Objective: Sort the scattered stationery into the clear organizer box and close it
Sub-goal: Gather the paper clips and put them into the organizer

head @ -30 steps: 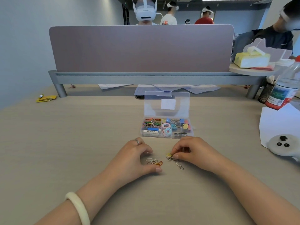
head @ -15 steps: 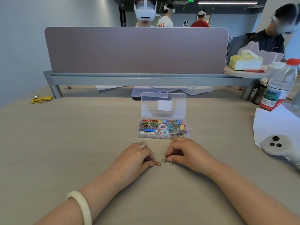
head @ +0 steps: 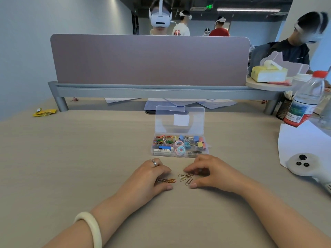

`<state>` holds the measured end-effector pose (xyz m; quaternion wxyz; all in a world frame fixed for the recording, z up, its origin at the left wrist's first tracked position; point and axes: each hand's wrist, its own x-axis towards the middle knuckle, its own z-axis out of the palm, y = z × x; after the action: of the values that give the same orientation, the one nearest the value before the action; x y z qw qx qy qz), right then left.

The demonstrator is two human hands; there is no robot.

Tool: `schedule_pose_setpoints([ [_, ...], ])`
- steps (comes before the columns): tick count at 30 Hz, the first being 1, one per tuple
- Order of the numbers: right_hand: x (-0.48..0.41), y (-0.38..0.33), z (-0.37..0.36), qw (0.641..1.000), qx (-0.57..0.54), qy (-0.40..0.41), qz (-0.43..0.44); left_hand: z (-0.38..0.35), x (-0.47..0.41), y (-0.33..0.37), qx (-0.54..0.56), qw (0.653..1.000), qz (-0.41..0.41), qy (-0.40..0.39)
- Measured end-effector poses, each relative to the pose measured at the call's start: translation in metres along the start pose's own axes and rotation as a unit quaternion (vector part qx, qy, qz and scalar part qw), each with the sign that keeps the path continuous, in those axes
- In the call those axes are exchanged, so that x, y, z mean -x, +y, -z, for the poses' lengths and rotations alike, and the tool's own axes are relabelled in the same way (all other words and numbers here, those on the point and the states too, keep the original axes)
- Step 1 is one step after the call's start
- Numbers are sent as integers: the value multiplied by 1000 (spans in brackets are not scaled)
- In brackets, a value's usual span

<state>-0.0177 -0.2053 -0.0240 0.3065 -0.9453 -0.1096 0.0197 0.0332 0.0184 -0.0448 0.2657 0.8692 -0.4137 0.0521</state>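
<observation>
Near the bench (head: pixel 71 167) front, thin wire paper clips (head: pixel 185 178) lie between loosely curled left hand (head: pixel 150 178) and right hand (head: pixel 209 174), neither gripping; the lid-up clear organizer box (head: pixel 179 145) sits just beyond.

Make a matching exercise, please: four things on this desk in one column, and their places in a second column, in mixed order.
Things:
1. eraser
2. loose paper clips
3. water bottle
4. yellow wrapper

Places:
A. far left of the desk
B. on the desk between the two hands
C. front left compartment of the organizer box
D. right edge of the desk

Pairs: 1-C, 2-B, 3-D, 4-A
</observation>
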Motion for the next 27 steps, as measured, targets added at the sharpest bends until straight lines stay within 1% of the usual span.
schedule_pose_setpoints([
  [3,-3,2,-8,999,-9,25,26,2,-4,-1,-2,999,-32,-19],
  [7,-7,5,-19,994,14,77,74,8,-7,-3,-64,995,-49,-56],
  [9,-8,4,-21,990,45,102,82,10,-8,-3,-89,993,-60,-54],
  [11,-10,1,-24,984,99,118,91,8,-8,-1,-111,990,-72,-44],
  [13,-13,-3,-26,976,149,126,95,8,-9,0,-121,990,-45,-54],
  [16,-15,-9,-30,956,228,159,91,6,-10,0,-127,991,-14,-44],
  [19,-18,-11,-30,944,273,170,78,4,-11,3,-151,987,3,-47],
  [22,-21,-12,-28,959,232,154,59,5,-14,6,-186,981,9,-44],
  [27,-19,-9,-27,980,145,139,-6,4,-20,0,-205,978,14,-47],
])
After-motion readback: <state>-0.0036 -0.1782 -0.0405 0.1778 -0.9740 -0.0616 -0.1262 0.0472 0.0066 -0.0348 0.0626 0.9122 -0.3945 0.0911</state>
